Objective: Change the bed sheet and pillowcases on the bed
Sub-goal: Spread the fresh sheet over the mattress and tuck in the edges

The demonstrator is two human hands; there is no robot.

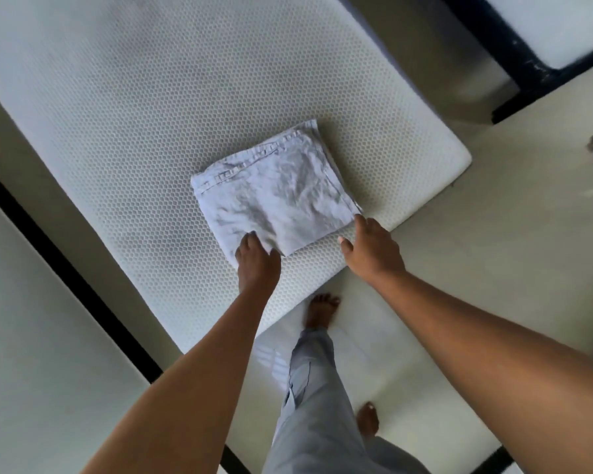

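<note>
Folded sheet [276, 188] lies near the mattress [124, 107] corner, left hand [257, 265] on its near edge, grip unclear, relaxed right hand [370, 249] touching its right corner.

No text, label, brand or number can be read. The folded sheet [274, 189] and mattress [117, 114] carry no legible marks.

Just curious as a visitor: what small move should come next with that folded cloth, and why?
Probably open the first fold: the sheet lies folded on the bare mattress, with the left hand and right hand at its near edge.
</note>
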